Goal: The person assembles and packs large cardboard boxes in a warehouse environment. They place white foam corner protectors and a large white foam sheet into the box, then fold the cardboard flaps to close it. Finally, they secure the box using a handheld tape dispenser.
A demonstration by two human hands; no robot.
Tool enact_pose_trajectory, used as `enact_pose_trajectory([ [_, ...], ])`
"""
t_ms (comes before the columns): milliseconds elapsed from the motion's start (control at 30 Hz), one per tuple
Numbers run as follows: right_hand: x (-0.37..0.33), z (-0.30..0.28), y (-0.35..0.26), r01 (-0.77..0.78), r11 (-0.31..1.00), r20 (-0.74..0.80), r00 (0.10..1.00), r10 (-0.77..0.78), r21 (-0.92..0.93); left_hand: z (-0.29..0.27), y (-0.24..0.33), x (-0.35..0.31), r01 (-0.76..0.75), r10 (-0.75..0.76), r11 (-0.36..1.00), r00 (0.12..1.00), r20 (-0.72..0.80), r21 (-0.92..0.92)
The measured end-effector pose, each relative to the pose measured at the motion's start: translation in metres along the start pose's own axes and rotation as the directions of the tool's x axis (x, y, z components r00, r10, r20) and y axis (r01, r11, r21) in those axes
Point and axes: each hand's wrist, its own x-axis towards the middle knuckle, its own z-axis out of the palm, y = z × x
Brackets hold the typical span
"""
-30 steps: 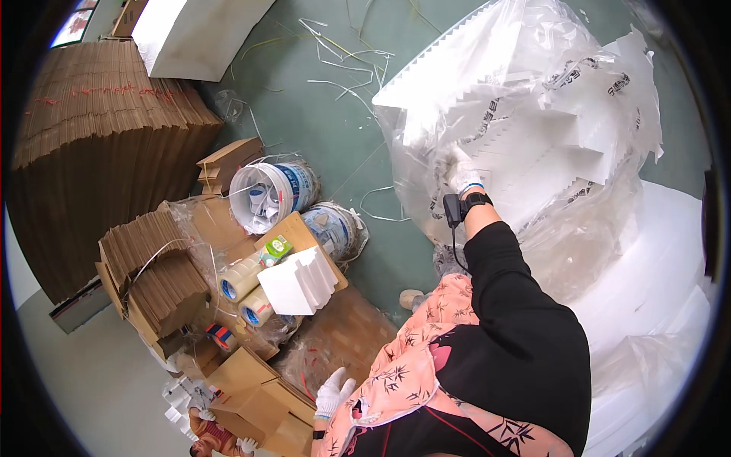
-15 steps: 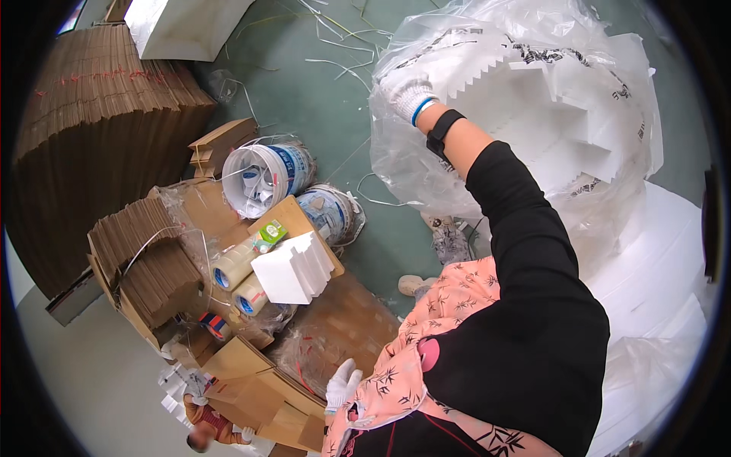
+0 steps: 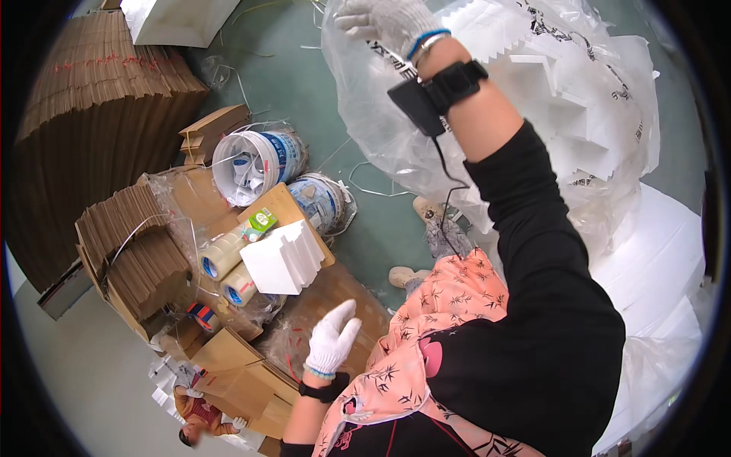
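Green floor [image 3: 364, 244] is showing beside clear plastic [image 3: 354, 114] around white toothed pieces [image 3: 525, 84]. Right hand [image 3: 392, 21] is overlapping the plastic's left edge, fingers' grip unclear; left hand [image 3: 330, 348] is hovering near cardboard [image 3: 350, 283], fingers apart.

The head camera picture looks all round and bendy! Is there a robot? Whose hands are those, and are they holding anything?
No robot: these are a person's own two hands in white gloves. The camera is worn on the person's head and looks down; its wide lens bends straight edges. The right hand is up at the clear plastic around some white, jagged-edged pieces; I can't tell whether it grips any. The left hand is raised, with nothing visible in it. Beyond it, tape rolls and a white stack sit among cardboard.
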Motion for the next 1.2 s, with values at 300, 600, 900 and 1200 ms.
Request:
enact_pose_trajectory([
  [300, -0.102, 0.046, 0.09, 0.06, 0.236, -0.121, 0.959, 0.255, 0.97, 0.001, 0.197, 0.227, -0.514, 0.59, 0.08, 0.715, 0.375, 0.854],
  [600, -0.157, 0.028, 0.01, -0.072, 0.892, -0.344, 0.906, 0.245, 0.447, -0.02, 0.213, 0.306, -0.002, 0.309, 0.335, 0.945, -0.108, 0.942],
  [900, -0.128, -0.069, 0.149, -0.558, 0.371, -0.579, 0.813, 0.064, -0.743, -0.047, 0.205, 0.309, -0.132, 0.423, 0.365, 0.905, -0.038, 0.921],
  [1200, -0.071, -0.016, 0.184, -0.68, -0.003, -0.662, 0.713, 0.231, -0.734, -0.037, 0.172, 0.285, -0.229, 0.476, 0.268, 0.876, 0.078, 0.936],
])
